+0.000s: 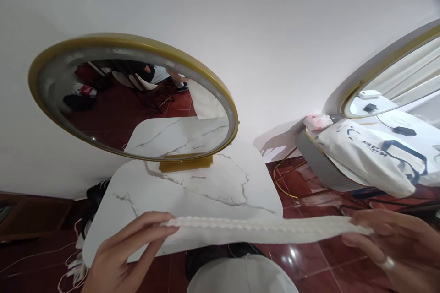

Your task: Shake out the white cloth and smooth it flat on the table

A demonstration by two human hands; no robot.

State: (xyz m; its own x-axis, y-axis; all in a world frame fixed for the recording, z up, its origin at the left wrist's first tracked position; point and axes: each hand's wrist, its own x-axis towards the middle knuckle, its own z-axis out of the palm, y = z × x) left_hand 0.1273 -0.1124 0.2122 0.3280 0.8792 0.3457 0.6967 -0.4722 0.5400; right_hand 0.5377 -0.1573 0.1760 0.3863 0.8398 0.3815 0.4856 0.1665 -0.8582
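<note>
A long white strip of cloth or soft sheet (254, 230), with a bumpy upper edge, is stretched level between my two hands. My left hand (132, 247) pinches its left end between thumb and fingers. At the right, my right hand (395, 242) grips the other end; a ring shows on one finger. Behind and below the strip lies the white marble-patterned table (199, 192). An oval gold-framed mirror (182, 163) stands on that table, beyond the strip.
A second table at the right holds a white bag (367, 155), a pink-and-white packet (318, 122) and a black adapter (404, 131). Another gold-framed mirror (364, 80) stands there. White cables (74, 270) lie at the lower left. A pale rounded seat (240, 277) is below.
</note>
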